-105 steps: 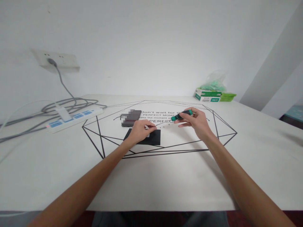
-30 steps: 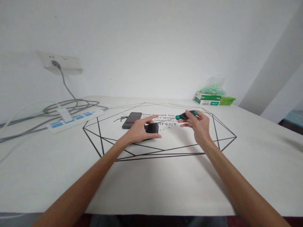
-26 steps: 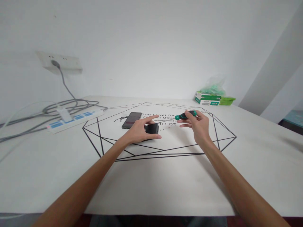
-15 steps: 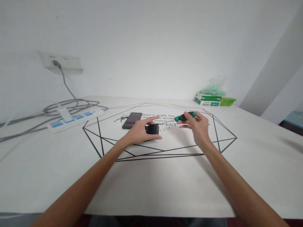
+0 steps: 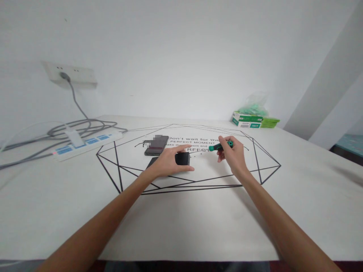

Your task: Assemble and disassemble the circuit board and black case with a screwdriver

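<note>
Black rectangular case (image 5: 182, 160): just on the wearer's side of the smartphone (image 5: 161, 146) and reaching to its right; matt black, flat-faced, squared corners, end face toward the screwdriver. The left hand covers its middle; whether the dark part left of the hand belongs to the same piece cannot be told.
Left hand (image 5: 166, 162): thumb and forefinger spread wide, gripping the case across its near and far sides. The hold appears meant to steady it and leave the end face exposed.
Screwdriver (image 5: 218, 146): right of the smartphone; green-and-black handle, thin shaft directed at the case end. Tip contact cannot be confirmed.
Right hand (image 5: 234, 153): fingers narrow, closed on the screwdriver handle. The near-level hold seems chosen to line the shaft up with the end face.
Small dark specks (image 5: 201, 153): right of the smartphone, possibly loose screws, presumably within easy reach by placement; too small to verify.
Power strip (image 5: 93, 142): left of the smartphone, well apart, white with blue sockets.
</note>
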Demonstrator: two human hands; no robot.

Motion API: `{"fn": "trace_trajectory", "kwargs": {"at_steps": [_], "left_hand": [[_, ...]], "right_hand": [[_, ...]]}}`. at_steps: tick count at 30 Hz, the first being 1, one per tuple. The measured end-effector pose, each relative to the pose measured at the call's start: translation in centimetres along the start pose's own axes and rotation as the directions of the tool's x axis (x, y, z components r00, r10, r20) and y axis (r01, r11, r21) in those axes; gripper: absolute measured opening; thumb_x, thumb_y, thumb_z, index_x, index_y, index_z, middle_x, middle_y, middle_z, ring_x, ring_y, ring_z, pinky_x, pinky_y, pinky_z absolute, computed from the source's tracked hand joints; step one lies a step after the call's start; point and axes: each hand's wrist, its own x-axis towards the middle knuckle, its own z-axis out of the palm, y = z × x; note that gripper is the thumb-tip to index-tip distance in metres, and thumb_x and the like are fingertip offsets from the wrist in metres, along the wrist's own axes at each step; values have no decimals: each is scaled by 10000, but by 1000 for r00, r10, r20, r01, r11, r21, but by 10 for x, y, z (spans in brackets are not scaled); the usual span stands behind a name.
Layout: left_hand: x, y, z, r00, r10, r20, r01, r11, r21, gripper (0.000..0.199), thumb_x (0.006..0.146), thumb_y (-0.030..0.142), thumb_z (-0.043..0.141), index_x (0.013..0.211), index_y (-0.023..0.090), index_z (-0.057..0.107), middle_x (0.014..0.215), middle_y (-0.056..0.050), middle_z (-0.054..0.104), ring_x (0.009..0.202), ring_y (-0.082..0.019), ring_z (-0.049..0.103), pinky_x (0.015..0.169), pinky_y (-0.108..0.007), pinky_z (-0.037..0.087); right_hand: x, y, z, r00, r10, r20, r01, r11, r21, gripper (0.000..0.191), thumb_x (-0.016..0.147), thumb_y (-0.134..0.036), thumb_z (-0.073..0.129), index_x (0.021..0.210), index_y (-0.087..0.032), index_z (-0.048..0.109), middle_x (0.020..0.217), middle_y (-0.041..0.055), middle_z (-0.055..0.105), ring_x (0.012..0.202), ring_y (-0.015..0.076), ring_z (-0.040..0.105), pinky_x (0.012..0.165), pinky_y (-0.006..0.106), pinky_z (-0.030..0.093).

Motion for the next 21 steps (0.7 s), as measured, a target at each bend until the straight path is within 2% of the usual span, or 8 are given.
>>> {"fn": "trace_trajectory", "kwargs": {"at_steps": [3,7,10,13,16,18,21], "left_hand": [[-2,-4,10,999,-1,40,-2,997,72,852,637,618,716,1359,224,493,1363,-96,546,1241,-303,501,1037,-415,389],[-5,-13,20,997,-41,66,28,981,194,874,648,624,705,1387,230,457,1366,-115,538,1223,-327,510,1023,-453,387],[-5,-17,21,996,-53,70,35,972,232,876,658,631,692,1394,223,446,1362,-123,540,1223,-329,509,1021,-453,383],[-4,-18,20,995,-60,77,40,970,240,903,652,655,681,1404,221,431,1374,-128,527,1231,-325,503,1025,-445,380],[-4,-17,19,995,-63,81,42,970,238,924,648,658,682,1411,206,422,1370,-140,527,1226,-329,509,1024,-442,385],[-4,-17,19,995,-63,79,42,971,235,923,645,643,694,1410,204,424,1367,-139,530,1222,-334,511,1022,-447,386],[-4,-16,19,995,-67,79,47,972,229,917,644,631,702,1410,211,423,1373,-134,527,1230,-333,504,1025,-455,381]], "right_hand": [[2,8,-2,993,106,56,-105,994,-28,377,763,-529,641,735,-201,457,435,-41,568,289,121,512,303,202,419],[1,18,-4,944,248,218,-270,960,78,286,758,-398,640,795,-223,417,532,-57,599,361,147,570,349,277,504],[0,22,-5,921,284,267,-324,938,121,256,737,-306,632,822,-230,403,632,-51,623,434,155,605,377,330,544],[0,25,-7,920,275,278,-320,939,130,260,726,-288,658,806,-221,419,646,-40,622,481,151,615,410,334,563],[1,30,-11,920,281,275,-306,950,54,312,719,-376,708,751,-203,450,596,-15,618,457,146,597,407,306,549],[3,35,-14,922,288,258,-286,957,-47,371,722,-466,707,690,-197,454,507,-18,579,392,128,549,353,250,493],[4,41,-17,936,262,235,-221,958,-184,446,757,-563,637,608,-198,429,380,-59,447,293,78,410,261,158,315]]}}
